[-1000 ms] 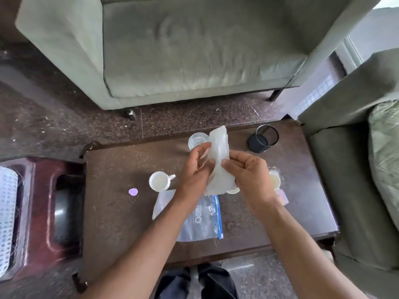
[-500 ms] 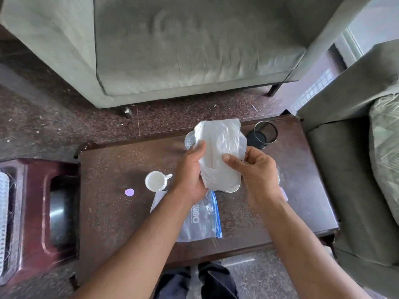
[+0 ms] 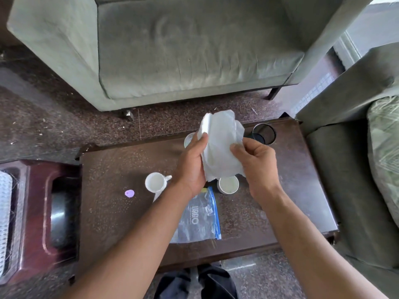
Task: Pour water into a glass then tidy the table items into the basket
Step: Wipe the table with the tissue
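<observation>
Bag (image 3: 220,147) of crumpled white plastic, held up over the far middle of the table (image 3: 121,169), caught between both hands. Left hand (image 3: 191,167) at the bag's 9 o'clock: curled round the left edge, thumb pressed on the front face near the top. Right hand (image 3: 257,162) at the bag's 3 o'clock: pinching the right edge with bent fingertips. Lower edge of the bag hanging free at 6 o'clock, just above a white cup (image 3: 228,184) on the table. Glass (image 3: 187,140) at 11 o'clock of the left hand, mostly hidden behind that hand and the bag; contents not to be told. Black mesh basket (image 3: 264,134) at 1 o'clock of the right hand, near the table's far edge, apart from the bag. White mug (image 3: 155,182) at 8 o'clock of the left hand, handle toward 3 o'clock. Clear zip bag (image 3: 200,221) with a blue seal, flat on the table at 6 o'clock, partly under the left forearm. Small purple disc (image 3: 129,193) at 9 o'clock of the mug. Grey-green sofa (image 3: 194,50) at 12 o'clock, beyond the table.
</observation>
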